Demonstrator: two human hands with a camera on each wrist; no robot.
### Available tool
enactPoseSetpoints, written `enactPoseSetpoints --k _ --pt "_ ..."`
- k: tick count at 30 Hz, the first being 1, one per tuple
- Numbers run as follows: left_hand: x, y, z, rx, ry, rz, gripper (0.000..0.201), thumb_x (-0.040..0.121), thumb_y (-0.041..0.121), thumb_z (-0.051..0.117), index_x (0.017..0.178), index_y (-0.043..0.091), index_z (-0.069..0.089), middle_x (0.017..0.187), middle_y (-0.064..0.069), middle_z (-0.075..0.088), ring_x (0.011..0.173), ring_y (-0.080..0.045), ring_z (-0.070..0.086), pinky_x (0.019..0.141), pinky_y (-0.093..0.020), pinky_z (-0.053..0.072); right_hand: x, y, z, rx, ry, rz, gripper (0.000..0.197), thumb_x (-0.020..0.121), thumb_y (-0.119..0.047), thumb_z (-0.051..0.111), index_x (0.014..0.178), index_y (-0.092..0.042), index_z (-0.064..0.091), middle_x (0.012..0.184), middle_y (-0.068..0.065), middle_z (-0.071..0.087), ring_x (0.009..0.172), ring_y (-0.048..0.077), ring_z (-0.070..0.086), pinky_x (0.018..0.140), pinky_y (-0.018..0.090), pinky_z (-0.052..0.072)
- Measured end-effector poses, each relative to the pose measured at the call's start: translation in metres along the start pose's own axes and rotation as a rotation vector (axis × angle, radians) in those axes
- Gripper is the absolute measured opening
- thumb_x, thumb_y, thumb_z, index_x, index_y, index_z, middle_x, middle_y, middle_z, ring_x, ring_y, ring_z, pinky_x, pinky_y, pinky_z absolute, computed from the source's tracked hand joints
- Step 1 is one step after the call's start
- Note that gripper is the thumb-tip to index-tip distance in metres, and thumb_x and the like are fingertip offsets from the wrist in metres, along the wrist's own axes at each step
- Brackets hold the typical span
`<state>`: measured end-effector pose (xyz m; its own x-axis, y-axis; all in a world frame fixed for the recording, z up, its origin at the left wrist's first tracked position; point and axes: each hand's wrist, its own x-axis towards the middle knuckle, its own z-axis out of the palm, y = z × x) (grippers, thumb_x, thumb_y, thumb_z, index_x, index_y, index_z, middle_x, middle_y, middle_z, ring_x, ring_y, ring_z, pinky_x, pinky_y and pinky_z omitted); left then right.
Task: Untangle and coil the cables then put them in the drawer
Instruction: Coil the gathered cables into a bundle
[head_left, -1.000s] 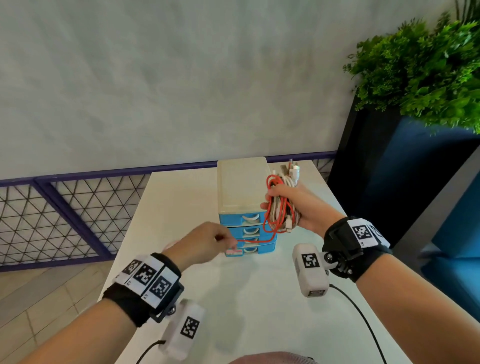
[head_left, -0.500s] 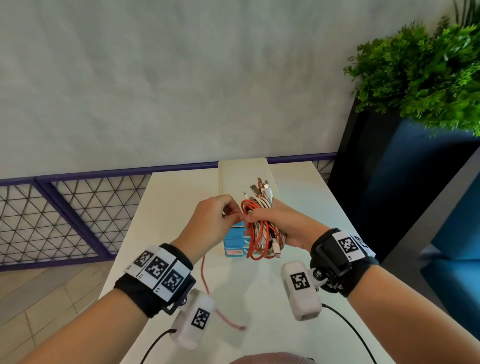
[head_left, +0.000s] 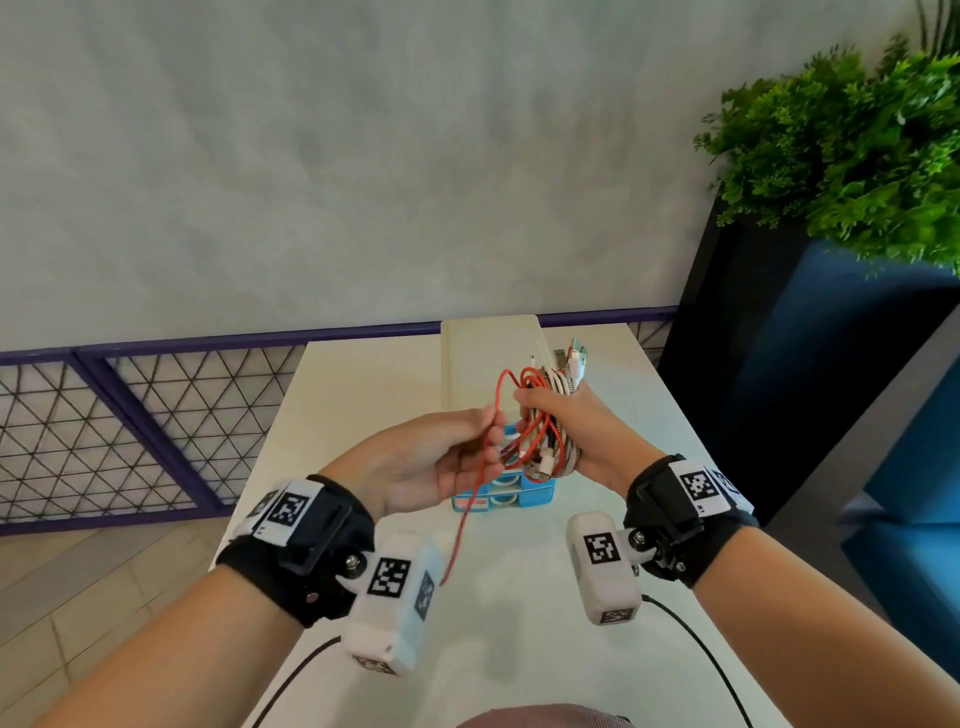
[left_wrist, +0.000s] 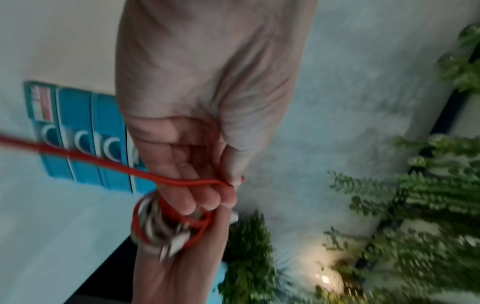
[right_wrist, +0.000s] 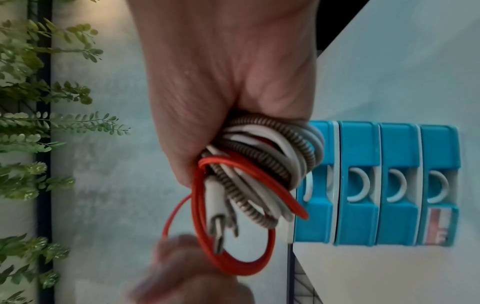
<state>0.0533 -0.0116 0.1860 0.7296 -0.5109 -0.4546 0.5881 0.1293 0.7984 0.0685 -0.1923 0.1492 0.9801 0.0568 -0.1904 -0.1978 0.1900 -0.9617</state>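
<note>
My right hand grips a bundle of coiled cables, white, grey braided and red, held above the table in front of the blue drawer unit. Up close in the right wrist view, the bundle shows its plug ends hanging loose. My left hand pinches the red cable between thumb and fingers just left of the bundle. The red cable's free tail hangs down toward the table. In the left wrist view the red cable crosses my fingers. All the drawers look closed.
The drawer unit has a cream top and stands at the middle of the white table. A dark planter with green foliage stands right of the table. A purple mesh railing runs along the left.
My left hand has turned palm-up and slid down the red cable, laying another loop on the bundle. My right hand lifted the bundle slightly. The loose red tail is shorter.
</note>
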Motion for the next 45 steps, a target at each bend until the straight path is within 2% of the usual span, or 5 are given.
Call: enactPoseSetpoints --k 12,19,30,37,45 --pt "0.009 -0.006 0.027 0.161 0.093 0.018 0.023 0.087 0.028 0.064 0.079 0.007 0.066 0.062 -0.002 0.07 0.058 -0.01 0.07 0.051 -0.018 0.056 -0.01 -0.002 0.005 0.18 -0.197 0.189 0.05 0.067 -0.062 0.073 0.076 -0.014 0.061 0.073 0.007 0.053 0.065 0.021 0.049 0.063 0.031 0.044" --pt "0.009 -0.011 0.03 0.34 0.109 0.047 0.028 0.094 0.029 0.055 0.072 0.013 0.057 0.053 0.005 0.056 0.038 -0.004 0.05 0.038 -0.016 0.042 -0.013 -0.002 0.013 0.004 -0.005 0.008 0.018 0.084 -0.001 0.061 0.077 -0.01 0.047 0.05 0.006 0.049 0.038 0.015 0.052 0.04 0.025 0.046" --pt "-0.014 -0.034 -0.044 0.689 -0.183 -0.26 0.028 0.099 0.036 0.04 0.078 0.022 0.05 0.059 0.007 0.03 0.045 -0.007 0.02 0.045 -0.019 0.019 0.005 -0.025 -0.027 0.136 0.204 -0.048 0.02 0.086 -0.004 0.062 0.1 -0.009 0.05 0.077 0.008 0.064 0.071 0.016 0.071 0.077 0.048 0.059" --pt "0.016 -0.014 -0.046 1.203 0.314 0.313 0.02 0.092 0.024 0.058 0.072 0.023 0.06 0.072 0.004 0.058 0.067 -0.012 0.048 0.062 -0.022 0.037 -0.008 -0.022 -0.012 0.031 -0.057 0.06 0.024 0.085 0.0 0.063 0.104 -0.007 0.049 0.079 0.012 0.068 0.081 0.025 0.073 0.07 0.043 0.061" --pt "0.019 0.01 -0.008 1.16 0.293 0.639 0.009 0.087 0.024 0.064 0.079 0.022 0.066 0.071 0.016 0.063 0.063 0.002 0.053 0.062 -0.018 0.04 -0.014 -0.01 0.009 0.023 -0.228 0.083 0.028 0.085 0.0 0.062 0.113 -0.002 0.057 0.094 0.018 0.071 0.089 0.031 0.071 0.074 0.041 0.058"
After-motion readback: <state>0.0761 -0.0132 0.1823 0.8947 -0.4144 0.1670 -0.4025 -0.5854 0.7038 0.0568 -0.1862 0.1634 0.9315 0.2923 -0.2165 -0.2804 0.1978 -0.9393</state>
